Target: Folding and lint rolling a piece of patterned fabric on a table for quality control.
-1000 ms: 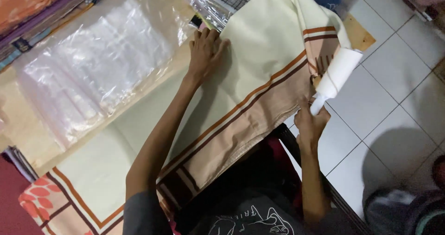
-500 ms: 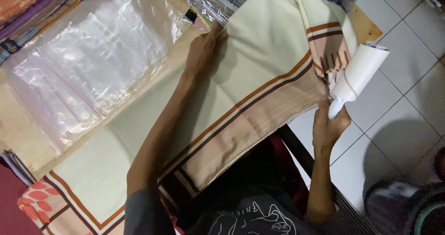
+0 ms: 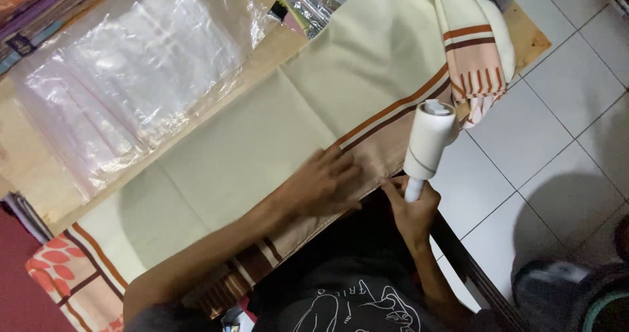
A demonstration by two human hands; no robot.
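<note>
A long cream cloth [image 3: 262,142] with brown and peach border stripes lies spread over a wooden table [image 3: 527,40]. My left hand [image 3: 321,184] rests flat on the cloth near its striped front edge, fingers apart. Just to its right, my right hand [image 3: 409,214] grips the handle of a white lint roller [image 3: 429,138], whose roll points up and sits over the border stripe. A folded part of the cloth [image 3: 475,63] hangs bunched at the table's right end.
A pile of clear plastic bags [image 3: 131,76] lies on the table behind the cloth. Patterned fabrics [image 3: 59,273] sit at the left. White floor tiles [image 3: 563,129] show on the right, and a dark round object [image 3: 590,299] is at the bottom right.
My left hand slid back from the far side of the cloth to its near striped edge. The lint roller moved left, from beyond the table edge onto the border.
</note>
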